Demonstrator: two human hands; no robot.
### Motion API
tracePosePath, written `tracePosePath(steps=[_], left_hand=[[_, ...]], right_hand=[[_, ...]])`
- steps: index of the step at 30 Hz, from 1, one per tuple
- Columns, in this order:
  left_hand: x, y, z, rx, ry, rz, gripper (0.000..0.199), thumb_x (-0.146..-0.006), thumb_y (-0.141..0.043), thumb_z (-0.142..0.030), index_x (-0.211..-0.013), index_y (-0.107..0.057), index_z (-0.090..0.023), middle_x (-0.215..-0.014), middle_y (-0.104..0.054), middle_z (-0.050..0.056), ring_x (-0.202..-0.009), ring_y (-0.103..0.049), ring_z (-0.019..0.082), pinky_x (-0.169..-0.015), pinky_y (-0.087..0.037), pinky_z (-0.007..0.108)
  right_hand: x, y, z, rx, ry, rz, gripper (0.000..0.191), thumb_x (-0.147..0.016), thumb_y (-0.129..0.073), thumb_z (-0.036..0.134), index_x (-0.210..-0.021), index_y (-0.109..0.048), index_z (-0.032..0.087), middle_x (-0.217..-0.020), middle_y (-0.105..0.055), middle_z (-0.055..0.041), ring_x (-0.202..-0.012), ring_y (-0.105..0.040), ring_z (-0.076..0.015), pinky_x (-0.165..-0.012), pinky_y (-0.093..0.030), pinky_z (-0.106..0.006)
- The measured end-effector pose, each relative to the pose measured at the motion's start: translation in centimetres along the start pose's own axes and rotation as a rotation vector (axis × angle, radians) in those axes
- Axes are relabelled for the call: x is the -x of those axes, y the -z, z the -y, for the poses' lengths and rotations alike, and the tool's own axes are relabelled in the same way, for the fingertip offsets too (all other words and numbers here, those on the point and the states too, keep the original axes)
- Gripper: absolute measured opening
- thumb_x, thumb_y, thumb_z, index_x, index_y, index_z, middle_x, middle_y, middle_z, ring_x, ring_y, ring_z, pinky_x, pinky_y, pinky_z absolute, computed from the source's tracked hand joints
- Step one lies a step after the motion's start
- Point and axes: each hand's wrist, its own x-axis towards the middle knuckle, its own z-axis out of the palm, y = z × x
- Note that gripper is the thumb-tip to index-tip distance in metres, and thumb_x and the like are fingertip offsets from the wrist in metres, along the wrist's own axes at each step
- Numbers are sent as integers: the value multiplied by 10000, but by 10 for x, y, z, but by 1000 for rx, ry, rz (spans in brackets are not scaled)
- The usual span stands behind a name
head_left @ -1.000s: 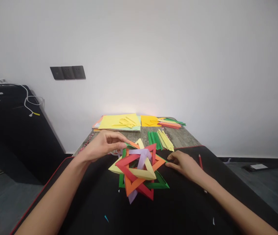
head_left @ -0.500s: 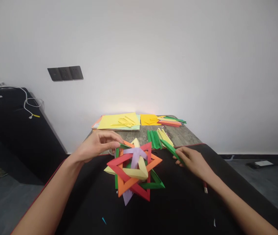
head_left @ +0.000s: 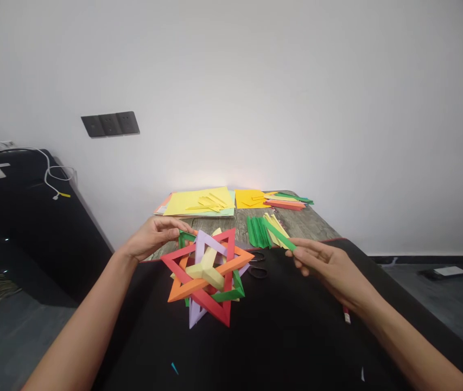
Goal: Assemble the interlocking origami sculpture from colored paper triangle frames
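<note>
My left hand (head_left: 158, 237) pinches a green corner at the upper left of an origami star ball (head_left: 207, 274), built of interlocked red, orange, purple, cream and green folded strips. The ball is held above the black mat (head_left: 280, 336). My right hand (head_left: 323, 266) grips one end of a folded green paper strip (head_left: 280, 235) between thumb and fingers. That strip points up and left, apart from the ball. Behind its tip lie pleated green strips (head_left: 258, 232) and cream strips (head_left: 275, 227). Scissors (head_left: 259, 271) rest on the mat between the ball and my right hand, partly hidden.
Yellow paper sheets (head_left: 182, 201) and an orange-yellow sheet (head_left: 249, 197) lie at the table's back, beside a pile of coloured strips (head_left: 286, 204). A pencil (head_left: 346, 315) shows under my right forearm. Paper scraps (head_left: 175, 368) lie in front. A black cabinet (head_left: 19, 217) stands left.
The star ball has turned and shifted left in my left hand, showing a cream three-armed joint in front. The scissors are more exposed. My right hand has rotated the green strip.
</note>
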Motion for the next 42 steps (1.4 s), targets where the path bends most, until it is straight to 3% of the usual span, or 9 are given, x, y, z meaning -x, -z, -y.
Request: tracePosePath(steps=[4, 9, 14, 22, 30, 33, 38, 42], left_hand=[[-2, -2, -2, 1, -31, 16, 194, -743, -750, -330, -843, -749, -163, -941, -729, 115, -821, -638, 158, -667, -498, 231], [-4, -6, -5, -8, -96, 44, 202, -728, -760, -341, -820, -755, -161, -899, -725, 103, -789, -649, 169, -662, -519, 260], [-3, -14, -10, -11, -108, 51, 204, -726, -762, -337, -808, -754, -151, -891, -715, 104, -781, -651, 175, -647, -530, 266], [0, -20, -15, -18, -113, 96, 152, -769, -727, -282, -838, -746, -147, -943, -697, 106, -779, -651, 162, -600, -527, 233], [1, -20, -16, -77, -132, 160, 140, -832, -658, -249, -912, -736, -165, -1041, -675, 106, -740, -665, 152, -582, -559, 252], [2, -20, -15, -79, -157, 169, 127, -843, -646, -241, -906, -732, -171, -1056, -669, 98, -726, -670, 145, -592, -563, 255], [2, -23, -16, -92, -157, 166, 130, -859, -624, -255, -893, -715, -168, -1039, -672, 84, -659, -664, 123, -572, -564, 251], [3, -26, -20, -103, -147, 200, 177, -865, -612, -294, -901, -707, -149, -1058, -662, 103, -666, -657, 130, -569, -569, 266]], right_hand=[[17, -13, 18, 290, 81, 58, 376, -785, -658, 492, -959, -710, 163, -707, -659, -37, -484, -456, -87, -490, -431, -241], [41, -25, 34, 562, 240, 232, 288, -881, -528, 401, -1034, -711, 239, -818, -633, -22, -527, -523, -92, -563, -475, -244], [57, -25, 33, 700, 280, 174, 216, -855, -569, 390, -987, -685, 264, -852, -666, -15, -756, -626, -165, -655, -494, -244], [64, -37, 27, 713, 246, 139, 195, -858, -550, 421, -888, -646, 254, -848, -684, -7, -798, -649, -178, -669, -498, -237], [56, -54, 15, 489, 167, 187, 194, -861, -541, 397, -858, -618, 219, -838, -676, -11, -804, -643, -170, -712, -498, -235], [57, -51, 15, 507, 177, 180, 215, -849, -556, 419, -866, -625, 216, -848, -683, -22, -812, -647, -182, -705, -500, -242], [62, -39, 15, 638, 235, 48, 221, -842, -563, 435, -858, -645, 230, -807, -675, -19, -773, -639, -184, -659, -490, -238], [61, -38, 13, 665, 233, 86, 220, -846, -564, 436, -864, -646, 233, -830, -682, -19, -789, -651, -182, -669, -501, -232]])
